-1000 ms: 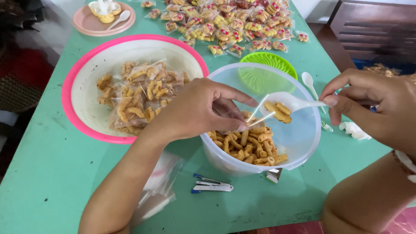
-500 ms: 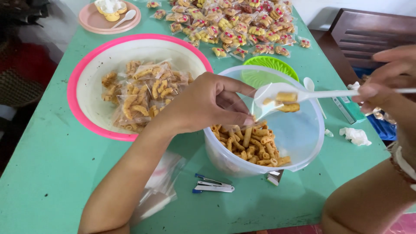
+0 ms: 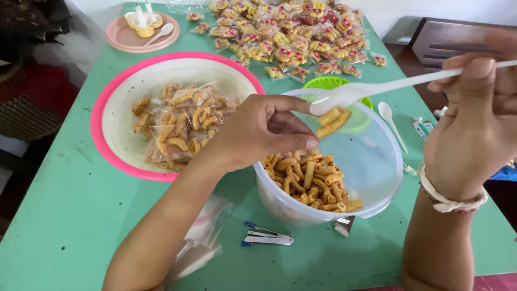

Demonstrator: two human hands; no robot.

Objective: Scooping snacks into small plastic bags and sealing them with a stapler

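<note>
My left hand [image 3: 258,132] pinches a small clear plastic bag [image 3: 318,129] open over a clear plastic bowl [image 3: 377,178] of orange tube-shaped snacks [image 3: 309,180]. My right hand [image 3: 476,113] is raised at the right and holds a white plastic spoon [image 3: 371,89] by its handle. The spoon is tipped down toward the bag mouth, and a few snack pieces [image 3: 333,121] slide off it into the bag.
A pink-rimmed white basin [image 3: 107,145] with filled snack bags [image 3: 177,121] lies left. Several sealed packets [image 3: 291,32] cover the far table. Also here: a green basket [image 3: 328,83], a second spoon [image 3: 390,121], a stapler [image 3: 266,237], empty bags [image 3: 202,237], a pink plate [image 3: 129,37].
My right hand has risen and tilted the spoon from level to steeply tipped, and the snacks now slide off it toward the bag. My left hand stays put on the bag.
</note>
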